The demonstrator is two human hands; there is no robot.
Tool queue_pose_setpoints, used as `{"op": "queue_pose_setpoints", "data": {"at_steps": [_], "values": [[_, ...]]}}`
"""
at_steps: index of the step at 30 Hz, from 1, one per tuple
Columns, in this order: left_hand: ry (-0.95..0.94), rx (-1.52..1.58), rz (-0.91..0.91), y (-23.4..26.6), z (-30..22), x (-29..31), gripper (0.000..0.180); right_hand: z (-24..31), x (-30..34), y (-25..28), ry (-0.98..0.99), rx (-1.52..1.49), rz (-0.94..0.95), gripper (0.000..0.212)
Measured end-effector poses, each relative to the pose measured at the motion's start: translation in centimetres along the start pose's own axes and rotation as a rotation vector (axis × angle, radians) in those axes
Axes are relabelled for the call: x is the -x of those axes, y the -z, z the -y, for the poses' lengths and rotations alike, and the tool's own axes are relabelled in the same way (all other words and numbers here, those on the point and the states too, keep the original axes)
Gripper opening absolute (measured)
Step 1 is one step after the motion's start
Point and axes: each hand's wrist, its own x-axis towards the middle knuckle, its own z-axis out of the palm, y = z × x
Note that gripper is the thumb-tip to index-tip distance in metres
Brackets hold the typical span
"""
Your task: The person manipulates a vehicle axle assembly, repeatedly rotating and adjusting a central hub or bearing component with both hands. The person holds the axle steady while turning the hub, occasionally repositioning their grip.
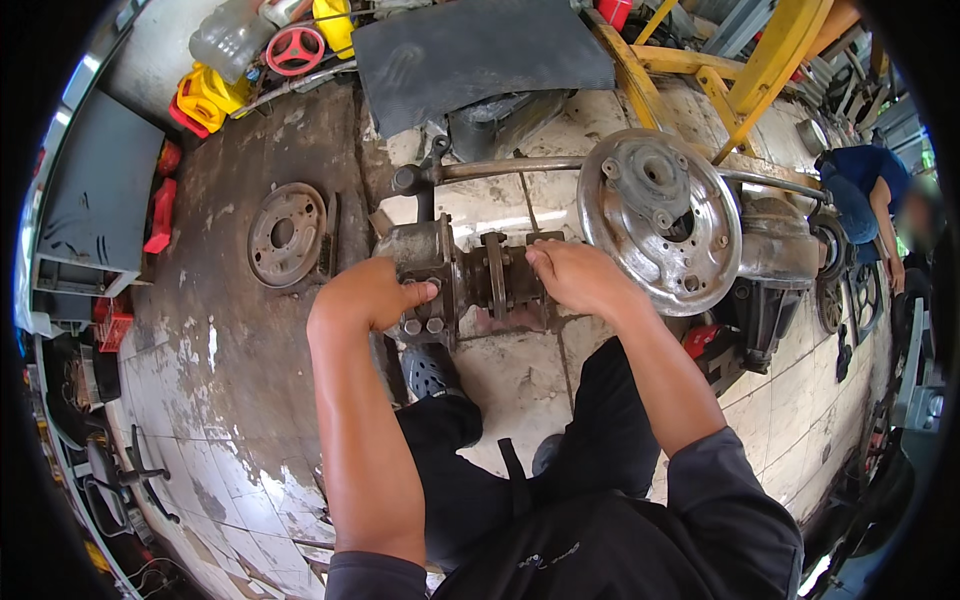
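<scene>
In front of me is a greasy metal assembly (pixel 497 275) with a square bolted flange, a ribbed middle and a flat end plate. My left hand (pixel 362 297) grips its bolted housing (pixel 412 246) on the left, thumb on top by the bolt heads and the other fingers hidden. Around the end plate at the right closes my right hand (pixel 577 276), its fingertips partly out of sight. Just beyond the right hand stands a large round backing plate (pixel 640 250) with a hub on it. A steel rod (pixel 512 167) runs behind the assembly.
Another round backing plate (pixel 287 235) lies on the stained floor sheet at left. A black rubber mat (pixel 480 60) covers something ahead. To the right are a rusty differential housing (pixel 775 250) and a yellow metal frame (pixel 740 85). A person in blue (pixel 865 195) bends at far right.
</scene>
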Motion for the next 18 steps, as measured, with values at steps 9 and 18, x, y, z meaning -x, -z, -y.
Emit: {"op": "queue_pose_setpoints", "data": {"at_steps": [9,18], "values": [[-0.022,-0.031,-0.069,1.2,1.2,-0.2,0.071,2.1,-2.8,0.8,-0.031,-0.004,0.127,0.056],[-0.117,-0.005,-0.07,-0.1,1.1,-0.5,0.072,1.8,-1.3,0.3,-0.036,0.018,0.107,0.052]]}}
